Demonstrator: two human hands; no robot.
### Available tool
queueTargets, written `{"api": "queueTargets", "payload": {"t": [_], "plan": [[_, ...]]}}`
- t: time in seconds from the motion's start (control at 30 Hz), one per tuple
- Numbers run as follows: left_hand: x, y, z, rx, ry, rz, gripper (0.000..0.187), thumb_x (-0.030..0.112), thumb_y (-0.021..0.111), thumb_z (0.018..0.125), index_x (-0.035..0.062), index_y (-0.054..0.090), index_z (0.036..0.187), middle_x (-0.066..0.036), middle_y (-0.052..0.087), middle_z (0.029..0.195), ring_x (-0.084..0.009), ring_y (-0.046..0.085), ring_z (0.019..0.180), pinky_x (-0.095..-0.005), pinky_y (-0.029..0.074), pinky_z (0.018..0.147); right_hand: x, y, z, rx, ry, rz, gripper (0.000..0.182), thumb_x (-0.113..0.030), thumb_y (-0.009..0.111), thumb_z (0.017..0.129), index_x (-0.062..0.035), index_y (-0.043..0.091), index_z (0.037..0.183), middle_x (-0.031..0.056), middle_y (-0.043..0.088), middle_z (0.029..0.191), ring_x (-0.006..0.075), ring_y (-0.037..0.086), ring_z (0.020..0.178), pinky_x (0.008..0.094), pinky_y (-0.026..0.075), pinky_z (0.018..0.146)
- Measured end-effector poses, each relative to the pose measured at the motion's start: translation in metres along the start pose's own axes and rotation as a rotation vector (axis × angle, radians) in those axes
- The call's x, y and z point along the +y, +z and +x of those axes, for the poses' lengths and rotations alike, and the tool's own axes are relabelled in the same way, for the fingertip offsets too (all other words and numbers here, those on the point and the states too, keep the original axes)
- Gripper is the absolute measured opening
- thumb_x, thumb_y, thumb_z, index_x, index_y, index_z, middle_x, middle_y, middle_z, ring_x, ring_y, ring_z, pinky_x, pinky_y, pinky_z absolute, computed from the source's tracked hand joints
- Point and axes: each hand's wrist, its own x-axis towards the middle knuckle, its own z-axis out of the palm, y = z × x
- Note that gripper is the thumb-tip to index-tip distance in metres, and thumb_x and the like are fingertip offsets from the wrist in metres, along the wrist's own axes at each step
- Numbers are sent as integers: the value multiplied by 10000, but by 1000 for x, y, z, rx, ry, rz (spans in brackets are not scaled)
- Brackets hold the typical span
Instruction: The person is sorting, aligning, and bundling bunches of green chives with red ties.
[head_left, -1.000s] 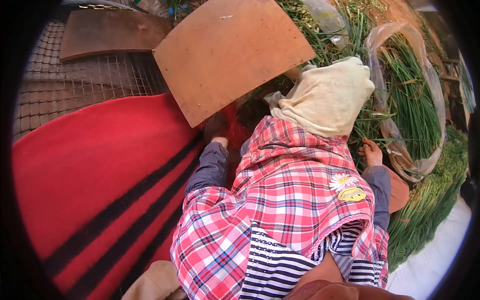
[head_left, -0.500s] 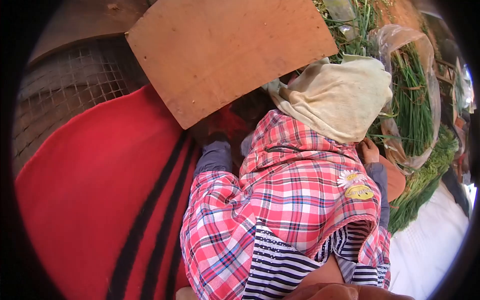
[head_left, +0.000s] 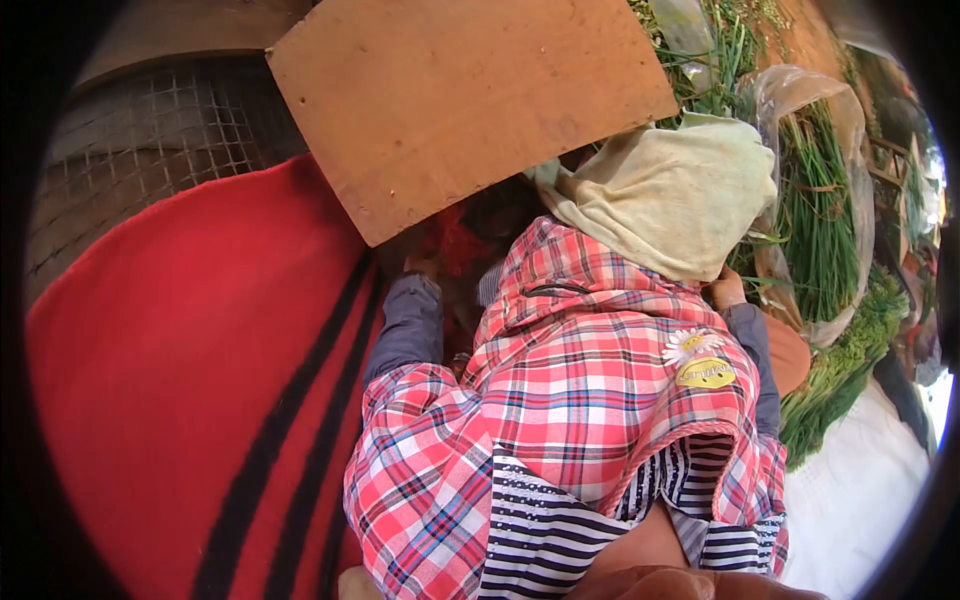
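My left hand (head_left: 424, 266) reaches into the shadow under the near edge of a wooden board (head_left: 470, 110); its fingers are hidden in the dark. Something red and mesh-like (head_left: 458, 245) shows dimly beside it. My right hand (head_left: 728, 289) is at the lower right edge of a pale cloth (head_left: 665, 200) draped over my lap. Its fingers are mostly covered by the cloth, so I cannot make out what they hold. A pink plaid garment (head_left: 570, 380) covers my front, with grey-blue sleeves at both wrists.
A red blanket with black stripes (head_left: 180, 370) spreads on the left, beside a wire mesh (head_left: 170, 140). On the right, long green stalks (head_left: 815, 200) lie in a clear plastic bag (head_left: 862, 160). Below are leafy greens (head_left: 840, 380), a white sheet (head_left: 850, 500) and a rounded brown surface (head_left: 788, 350).
My left hand and sleeve have come further into view beside the board's corner. My right hand has shifted slightly up and left, closer under the cloth's edge. The view has tilted a little.
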Motion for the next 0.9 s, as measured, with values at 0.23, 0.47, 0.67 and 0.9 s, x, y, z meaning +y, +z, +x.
{"api": "queueTargets", "payload": {"t": [0.23, 0.47, 0.67, 0.9], "plan": [[-11, -4, -7, -117, -92, -193, 341, 118, 482, 834, -46, 483, 1133, -230, 578, 1044, -335, 575, 968, -419, 507, 757, -9, 10, 10, -26, 67, 152, 303, -93, 537, 847, 37, 514, 1119, 81, 613, 932, 150, 578, 762, 255, 463, 657], [-3, 10, -22, -66, -166, -608, 338, 72, 493, 838, -111, 447, 1119, -257, 594, 971, -363, 611, 851, -431, 538, 652, 0, 21, 17, -65, 6, 211, 302, -62, 490, 855, 31, 506, 1142, 97, 622, 896, 149, 579, 757, 254, 456, 667], [3, 5, -35, -137, -166, -450, 372, 5, 505, 826, -149, 370, 1136, -250, 608, 874, -364, 631, 699, -436, 547, 591, 5, 20, 22, -75, 13, 156, 334, -133, 556, 829, 35, 529, 1117, 108, 608, 1013, 171, 566, 898, 281, 440, 790], [-80, 36, -34, -175, -182, -7, 202, -15, 496, 799, -38, 555, 991, -177, 609, 910, -310, 619, 791, -427, 522, 595, -5, 23, 12, -9, -30, 71, 303, -51, 484, 855, 9, 517, 1150, 92, 626, 927, 145, 588, 776, 253, 462, 684]]}}
